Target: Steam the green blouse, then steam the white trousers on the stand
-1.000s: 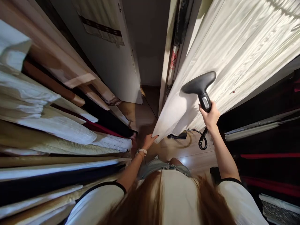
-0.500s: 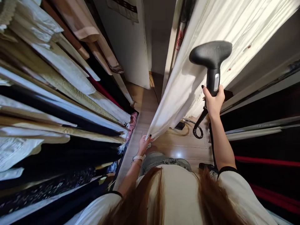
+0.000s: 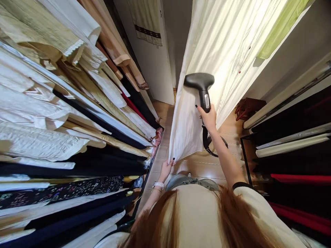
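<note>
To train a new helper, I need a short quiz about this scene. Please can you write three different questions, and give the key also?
1. Which hand holds the black garment steamer?
2. True or false: the left hand holds the lower corner of the white cloth.
3. What hangs in long rows on the left side of the view?
A) hanging fabrics
B) metal pipes
C) coiled ropes

Key: 1. the right hand; 2. true; 3. A, hanging fabrics.
</note>
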{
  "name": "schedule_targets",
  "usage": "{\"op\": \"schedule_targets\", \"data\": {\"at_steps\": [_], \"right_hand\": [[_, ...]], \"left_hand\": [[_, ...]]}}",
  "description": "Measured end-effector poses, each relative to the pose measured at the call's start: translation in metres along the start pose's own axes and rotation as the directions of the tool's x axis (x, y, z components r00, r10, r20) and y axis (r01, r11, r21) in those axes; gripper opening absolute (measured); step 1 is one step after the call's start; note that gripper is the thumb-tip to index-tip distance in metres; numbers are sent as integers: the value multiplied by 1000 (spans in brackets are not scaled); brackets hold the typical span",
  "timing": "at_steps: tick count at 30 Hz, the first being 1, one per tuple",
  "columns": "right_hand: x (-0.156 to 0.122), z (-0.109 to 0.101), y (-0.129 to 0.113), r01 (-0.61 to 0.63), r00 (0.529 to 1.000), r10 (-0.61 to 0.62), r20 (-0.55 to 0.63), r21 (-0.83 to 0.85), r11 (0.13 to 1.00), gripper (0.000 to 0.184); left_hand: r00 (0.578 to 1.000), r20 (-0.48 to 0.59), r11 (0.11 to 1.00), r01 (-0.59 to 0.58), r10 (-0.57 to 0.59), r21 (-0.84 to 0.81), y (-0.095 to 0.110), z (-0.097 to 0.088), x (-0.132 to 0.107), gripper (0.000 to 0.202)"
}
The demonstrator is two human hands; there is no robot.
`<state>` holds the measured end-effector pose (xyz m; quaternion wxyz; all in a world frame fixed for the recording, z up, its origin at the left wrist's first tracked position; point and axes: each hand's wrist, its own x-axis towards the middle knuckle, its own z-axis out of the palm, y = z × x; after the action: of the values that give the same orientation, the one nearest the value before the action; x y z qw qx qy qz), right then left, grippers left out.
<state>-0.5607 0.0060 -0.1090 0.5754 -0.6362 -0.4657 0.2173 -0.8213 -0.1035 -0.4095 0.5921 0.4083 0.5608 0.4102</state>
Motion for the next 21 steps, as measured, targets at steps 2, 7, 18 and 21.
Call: {"op": "schedule_targets", "data": {"at_steps": [2,7,18,21], "right_hand": [[-14,8,12,-35,999,35,14,-35,999,44],[-57,29,43,-110,989,120,86,-110,988,47],[-151,74,95,-343,936,347,59,-74,936,46],[-155,73,92,-356,934,356,36,-24,934,46]], "left_hand": [[1000,12,1000,3,-3,6,2,-3,-7,66],[998,67,1000,20,-19,-13,6,-12,-17,67],[975,201,996,87,-89,17,14,-38,-29,72],[971,213,994,102,-110,51,16,-45,-35,74]]}}
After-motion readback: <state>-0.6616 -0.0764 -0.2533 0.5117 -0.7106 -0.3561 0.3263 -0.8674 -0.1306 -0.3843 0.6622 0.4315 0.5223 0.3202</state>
